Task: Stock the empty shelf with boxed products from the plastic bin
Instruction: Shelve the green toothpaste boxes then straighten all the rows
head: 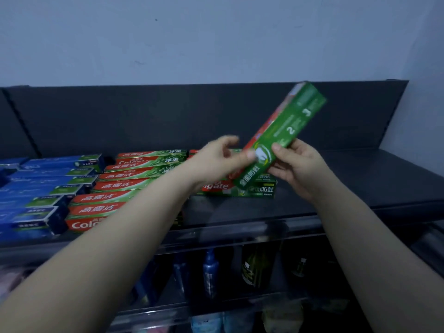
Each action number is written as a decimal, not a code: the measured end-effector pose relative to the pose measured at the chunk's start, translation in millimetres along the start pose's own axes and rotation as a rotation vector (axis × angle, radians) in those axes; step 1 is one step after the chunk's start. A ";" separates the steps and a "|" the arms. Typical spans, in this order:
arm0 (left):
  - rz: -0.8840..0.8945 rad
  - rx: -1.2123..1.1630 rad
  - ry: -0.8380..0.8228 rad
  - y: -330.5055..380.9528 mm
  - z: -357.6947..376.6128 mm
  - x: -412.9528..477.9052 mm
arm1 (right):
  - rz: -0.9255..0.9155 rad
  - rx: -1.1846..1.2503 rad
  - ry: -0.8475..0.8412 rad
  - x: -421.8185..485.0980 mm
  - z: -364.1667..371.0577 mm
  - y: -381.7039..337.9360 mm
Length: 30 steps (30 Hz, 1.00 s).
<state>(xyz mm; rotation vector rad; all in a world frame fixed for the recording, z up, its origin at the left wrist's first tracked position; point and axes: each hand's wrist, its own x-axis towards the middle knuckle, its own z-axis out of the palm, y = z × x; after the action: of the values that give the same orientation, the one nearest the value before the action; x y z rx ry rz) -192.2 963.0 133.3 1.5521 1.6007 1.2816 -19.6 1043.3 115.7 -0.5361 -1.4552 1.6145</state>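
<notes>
A green and red toothpaste box [286, 128] is held tilted above the dark shelf [360, 183], its far end pointing up and right. My right hand [298, 164] grips its lower end with the thumb on the green face. My left hand [223, 157] pinches the same end from the left. Under the hands lie more green and red boxes [254, 188]. To the left, red and green boxes [125, 186] lie in a stack, and blue boxes [43, 188] lie beside them. The plastic bin is out of view.
The shelf's dark back panel [168, 116] rises behind the boxes, with a pale wall above. The shelf surface right of the hands is bare. A clear front rail [240, 229] edges the shelf. Below it stand bottles [211, 267] on a lower shelf.
</notes>
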 end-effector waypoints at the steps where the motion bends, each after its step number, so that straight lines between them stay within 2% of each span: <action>1: -0.023 0.105 -0.076 -7.2 -1.1 -3.6 | 0.025 0.064 0.013 -0.6 -3.0 1.0; 4: -0.047 0.207 -0.179 -14.3 -7.9 -6.0 | 0.088 0.112 0.110 -2.7 -13.0 6.6; 7: -0.151 0.151 -0.273 -12.7 -21.9 -4.3 | 0.085 0.189 0.251 -4.6 -26.3 11.5; 12: -0.252 0.200 -0.288 -12.7 -45.4 -3.3 | 0.096 0.150 0.282 -12.2 -32.9 19.4; 17: -0.291 0.274 -0.268 -17.2 -55.7 -5.2 | 0.087 -0.025 0.257 -18.5 -32.9 23.8; 20: -0.287 0.257 -0.262 -19.4 -56.4 -8.4 | 0.074 -0.005 0.205 -19.0 -33.7 27.3; 24: -0.167 0.305 -0.159 -26.1 -56.5 -10.7 | -0.064 0.057 0.030 -20.9 -40.0 25.8; 28: -0.210 0.051 -0.204 -26.5 -59.7 -16.8 | -0.099 0.092 -0.101 -19.2 -45.8 19.6; 30: -0.138 0.137 -0.176 -26.4 -58.1 -19.6 | -0.079 0.090 -0.111 -17.9 -46.3 19.2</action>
<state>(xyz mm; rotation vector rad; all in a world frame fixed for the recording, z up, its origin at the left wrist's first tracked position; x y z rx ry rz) -251.7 933.3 127.7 1.5590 1.6791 0.9528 20.3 1056.4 83.1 -0.3384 -1.4576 1.6607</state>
